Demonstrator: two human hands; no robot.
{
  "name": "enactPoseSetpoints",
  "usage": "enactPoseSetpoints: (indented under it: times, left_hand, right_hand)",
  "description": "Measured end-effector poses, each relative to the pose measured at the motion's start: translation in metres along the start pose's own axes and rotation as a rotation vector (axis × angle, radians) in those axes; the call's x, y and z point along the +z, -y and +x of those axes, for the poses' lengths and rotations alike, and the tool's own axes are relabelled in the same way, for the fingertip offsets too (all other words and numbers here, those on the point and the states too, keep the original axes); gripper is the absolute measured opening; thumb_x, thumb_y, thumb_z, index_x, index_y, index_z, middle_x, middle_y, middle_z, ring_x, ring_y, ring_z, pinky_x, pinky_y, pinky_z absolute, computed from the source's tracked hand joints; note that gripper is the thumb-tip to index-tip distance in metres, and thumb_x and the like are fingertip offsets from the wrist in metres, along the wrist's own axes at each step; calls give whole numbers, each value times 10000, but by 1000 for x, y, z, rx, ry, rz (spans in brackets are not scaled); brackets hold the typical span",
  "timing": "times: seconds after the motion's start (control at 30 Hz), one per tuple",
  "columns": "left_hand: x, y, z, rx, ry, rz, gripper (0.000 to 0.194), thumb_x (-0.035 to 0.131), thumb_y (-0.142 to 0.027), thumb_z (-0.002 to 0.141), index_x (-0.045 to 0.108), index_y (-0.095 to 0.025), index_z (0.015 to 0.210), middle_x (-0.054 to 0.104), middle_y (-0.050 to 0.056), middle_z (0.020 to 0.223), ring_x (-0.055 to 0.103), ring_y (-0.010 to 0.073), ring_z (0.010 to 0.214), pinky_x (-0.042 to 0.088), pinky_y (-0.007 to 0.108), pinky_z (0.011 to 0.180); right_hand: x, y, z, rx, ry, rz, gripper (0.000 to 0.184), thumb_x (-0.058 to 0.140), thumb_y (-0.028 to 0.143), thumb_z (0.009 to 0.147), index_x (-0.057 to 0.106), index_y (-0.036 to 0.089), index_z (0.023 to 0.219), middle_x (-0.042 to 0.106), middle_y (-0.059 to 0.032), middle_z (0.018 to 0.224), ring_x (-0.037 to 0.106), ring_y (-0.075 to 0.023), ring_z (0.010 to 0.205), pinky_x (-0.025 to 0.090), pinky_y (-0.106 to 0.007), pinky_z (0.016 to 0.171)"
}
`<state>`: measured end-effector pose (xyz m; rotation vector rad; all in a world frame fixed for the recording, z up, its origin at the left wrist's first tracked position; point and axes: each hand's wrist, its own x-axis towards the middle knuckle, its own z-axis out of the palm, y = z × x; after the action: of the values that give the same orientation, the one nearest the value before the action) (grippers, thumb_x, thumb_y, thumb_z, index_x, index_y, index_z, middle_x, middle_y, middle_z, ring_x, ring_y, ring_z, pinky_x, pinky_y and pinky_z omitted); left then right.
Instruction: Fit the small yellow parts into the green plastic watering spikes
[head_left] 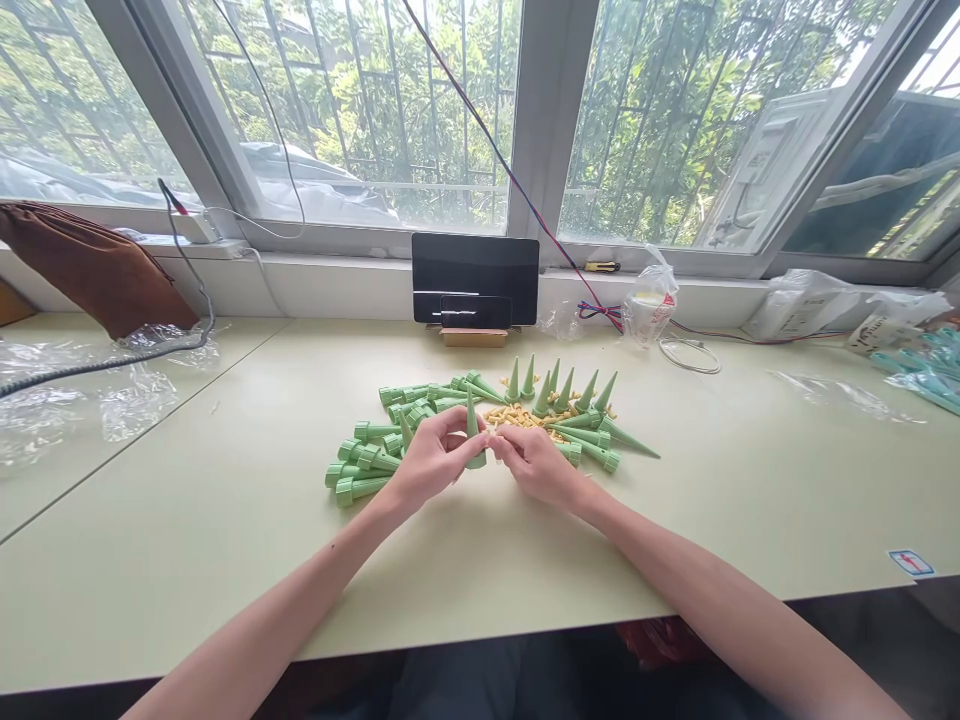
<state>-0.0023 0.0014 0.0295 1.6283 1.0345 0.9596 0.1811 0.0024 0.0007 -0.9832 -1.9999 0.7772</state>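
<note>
My left hand (429, 452) grips a green plastic cone-shaped spike (472, 422) with its point upward. Beside its base, my right hand (541, 466) has its fingertips pinched together; what sits between them is too small to make out. Several green spikes with ribbed caps (360, 488) lie in a heap to the left, partly hidden by my left hand. Beyond my hands is a pile of small yellowish pegs (516, 414). Several green cones (564, 390) stand point up behind and right of the pegs, and more capped spikes (600, 455) lie near my right hand.
A tablet (475, 270) leans at the window, a phone (474, 311) on a small stand before it. A brown bag (97, 270) and clear plastic wrap (139, 400) are at left. A bagged cup (649, 305), cables and plastic packages (802, 303) line the back right.
</note>
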Motion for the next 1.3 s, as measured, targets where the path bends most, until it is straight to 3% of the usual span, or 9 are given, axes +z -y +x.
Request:
enactPoseSetpoints:
  times: [0.2, 0.47, 0.8, 1.1, 1.3]
  left_hand:
    - [1, -3, -2, 2, 33, 1, 276, 645, -457, 863, 601, -185, 877, 547, -14, 721, 416, 61, 484, 346, 191, 401]
    - [0, 1, 0, 2, -5, 2, 270, 646, -452, 862, 608, -188, 905, 576, -1, 775, 438, 62, 494, 366, 196, 412]
    - [-1, -3, -1, -14, 32, 15, 276, 637, -459, 866, 619, -185, 889, 582, 4, 763, 453, 71, 523, 365, 187, 414]
    - [0, -2, 0, -8, 88, 40, 246, 632, -427, 866, 625, -182, 886, 595, 18, 830, 473, 73, 547, 375, 177, 410]
    - [-2, 0, 1, -3, 39, 49, 271, 626, -454, 873, 615, -183, 882, 591, 9, 790, 469, 71, 533, 397, 188, 426]
  right_hand:
    - [0, -2, 0, 39, 33, -8, 566, 289, 493, 1026, 392, 184, 563, 387, 30, 512, 382, -108, 505, 294, -262, 551]
    - [1, 0, -1, 13, -6, -7, 371, 414, 424, 1003, 415, 199, 707, 364, 47, 596, 310, -108, 534, 252, -254, 518]
    - [0, 1, -1, 11, 31, 16, 536, 336, 462, 1021, 431, 179, 577, 412, 35, 515, 406, -96, 500, 309, -244, 544]
    - [1, 3, -1, 1, 10, -10, 396, 417, 412, 1002, 429, 191, 673, 399, 42, 579, 336, -99, 521, 255, -254, 516]
    - [-1, 7, -1, 42, -3, 123, 288, 470, 426, 982, 576, 183, 871, 488, 27, 608, 401, -112, 514, 318, -253, 520]
